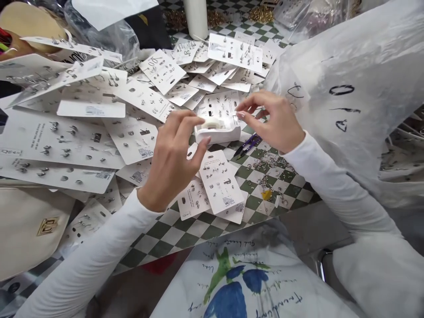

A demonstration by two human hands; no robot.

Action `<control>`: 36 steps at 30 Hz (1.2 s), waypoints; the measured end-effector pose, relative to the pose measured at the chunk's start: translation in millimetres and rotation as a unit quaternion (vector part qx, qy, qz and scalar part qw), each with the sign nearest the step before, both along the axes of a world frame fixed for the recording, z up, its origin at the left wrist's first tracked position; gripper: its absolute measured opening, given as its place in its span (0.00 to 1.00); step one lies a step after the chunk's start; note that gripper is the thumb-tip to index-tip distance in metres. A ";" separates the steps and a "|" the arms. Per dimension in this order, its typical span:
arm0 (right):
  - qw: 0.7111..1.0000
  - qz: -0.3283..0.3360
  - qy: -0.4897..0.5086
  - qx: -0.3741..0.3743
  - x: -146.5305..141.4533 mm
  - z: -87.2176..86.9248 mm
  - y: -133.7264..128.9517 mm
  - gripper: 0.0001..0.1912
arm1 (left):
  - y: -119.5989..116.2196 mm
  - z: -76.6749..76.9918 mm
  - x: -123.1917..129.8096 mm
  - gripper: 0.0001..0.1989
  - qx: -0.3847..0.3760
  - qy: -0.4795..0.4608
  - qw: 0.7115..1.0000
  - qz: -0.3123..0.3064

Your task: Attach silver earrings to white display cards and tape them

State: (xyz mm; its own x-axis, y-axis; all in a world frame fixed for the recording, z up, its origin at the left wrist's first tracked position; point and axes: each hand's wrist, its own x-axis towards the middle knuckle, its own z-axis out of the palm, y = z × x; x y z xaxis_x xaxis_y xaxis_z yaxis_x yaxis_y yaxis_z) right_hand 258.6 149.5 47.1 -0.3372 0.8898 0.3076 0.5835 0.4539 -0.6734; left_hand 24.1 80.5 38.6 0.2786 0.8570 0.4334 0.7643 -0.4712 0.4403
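A small white tape dispenser (222, 134) with a roll of tape (212, 123) stands on the checkered table, in front of a card of earrings (218, 104). My left hand (177, 154) is at its left side, fingertips at or touching the roll and thumb held apart, with nothing gripped. At the cutter end, my right hand (273, 119) pinches thumb and forefinger together just above the edge; whatever is between them is too small to make out. Nearer me lie several overlapping earring cards (220, 183). Purple-handled snips (249, 145) rest right of the dispenser.
Heaped earring cards (62, 137) cover the left and back. Loose earrings and small metal bits (270, 165) are scattered at right, beside a large plastic bag (338, 88). A cream bag (29, 229) with a gold clasp sits front left. A white cylinder (196, 17) stands behind.
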 end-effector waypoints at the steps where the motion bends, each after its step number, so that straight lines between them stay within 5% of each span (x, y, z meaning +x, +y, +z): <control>1: 1.000 0.004 -0.030 0.004 -3.0 -5.9 7.8 0.01 | 5.2 2.6 0.6 0.14 0.001 0.005 1.000 0.000; 6: 0.997 0.036 -0.044 -0.044 -12.4 -22.1 28.7 0.07 | 26.8 7.7 6.2 0.19 -0.058 0.069 0.996 -0.025; 15: 0.989 0.055 -0.040 -0.134 -15.9 -10.0 34.4 0.09 | 38.4 -7.3 16.0 0.26 -0.098 0.155 0.981 -0.056; 26: 0.962 0.015 0.127 -0.242 -7.6 -10.5 23.6 0.11 | 41.0 -16.0 15.0 0.28 -0.066 0.226 0.971 -0.051; 36: 0.961 0.023 0.197 -0.191 1.6 -19.4 13.2 0.07 | 29.4 -27.6 18.4 0.29 -0.021 0.151 0.986 -0.065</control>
